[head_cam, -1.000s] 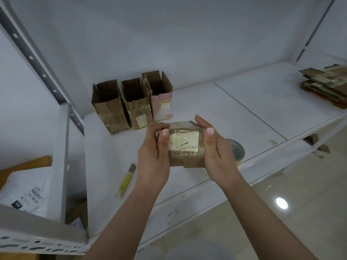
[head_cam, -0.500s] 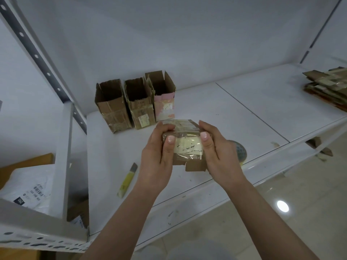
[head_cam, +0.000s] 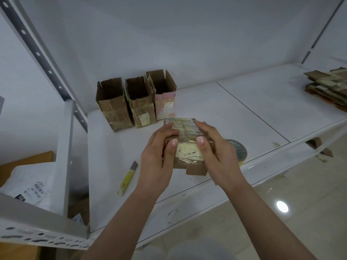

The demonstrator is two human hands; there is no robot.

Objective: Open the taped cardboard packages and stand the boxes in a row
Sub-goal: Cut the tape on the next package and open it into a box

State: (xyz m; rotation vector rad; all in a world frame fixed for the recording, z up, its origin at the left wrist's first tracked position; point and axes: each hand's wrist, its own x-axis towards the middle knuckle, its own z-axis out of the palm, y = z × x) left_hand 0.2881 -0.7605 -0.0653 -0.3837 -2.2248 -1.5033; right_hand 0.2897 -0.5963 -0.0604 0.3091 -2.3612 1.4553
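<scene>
Both hands, left hand [head_cam: 156,158] and right hand [head_cam: 218,154], grip taped package [head_cam: 186,147] above shelf [head_cam: 244,117].

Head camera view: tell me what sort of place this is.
Probably a storeroom or packing area: white metal shelving with a slotted upright, three opened cardboard boxes in a row, a stack of flattened cartons, plus a tape roll and utility knife.

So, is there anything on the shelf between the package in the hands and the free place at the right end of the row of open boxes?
Nothing visible: the shelf is bare right of the pink-labelled box, beyond the package.
</scene>
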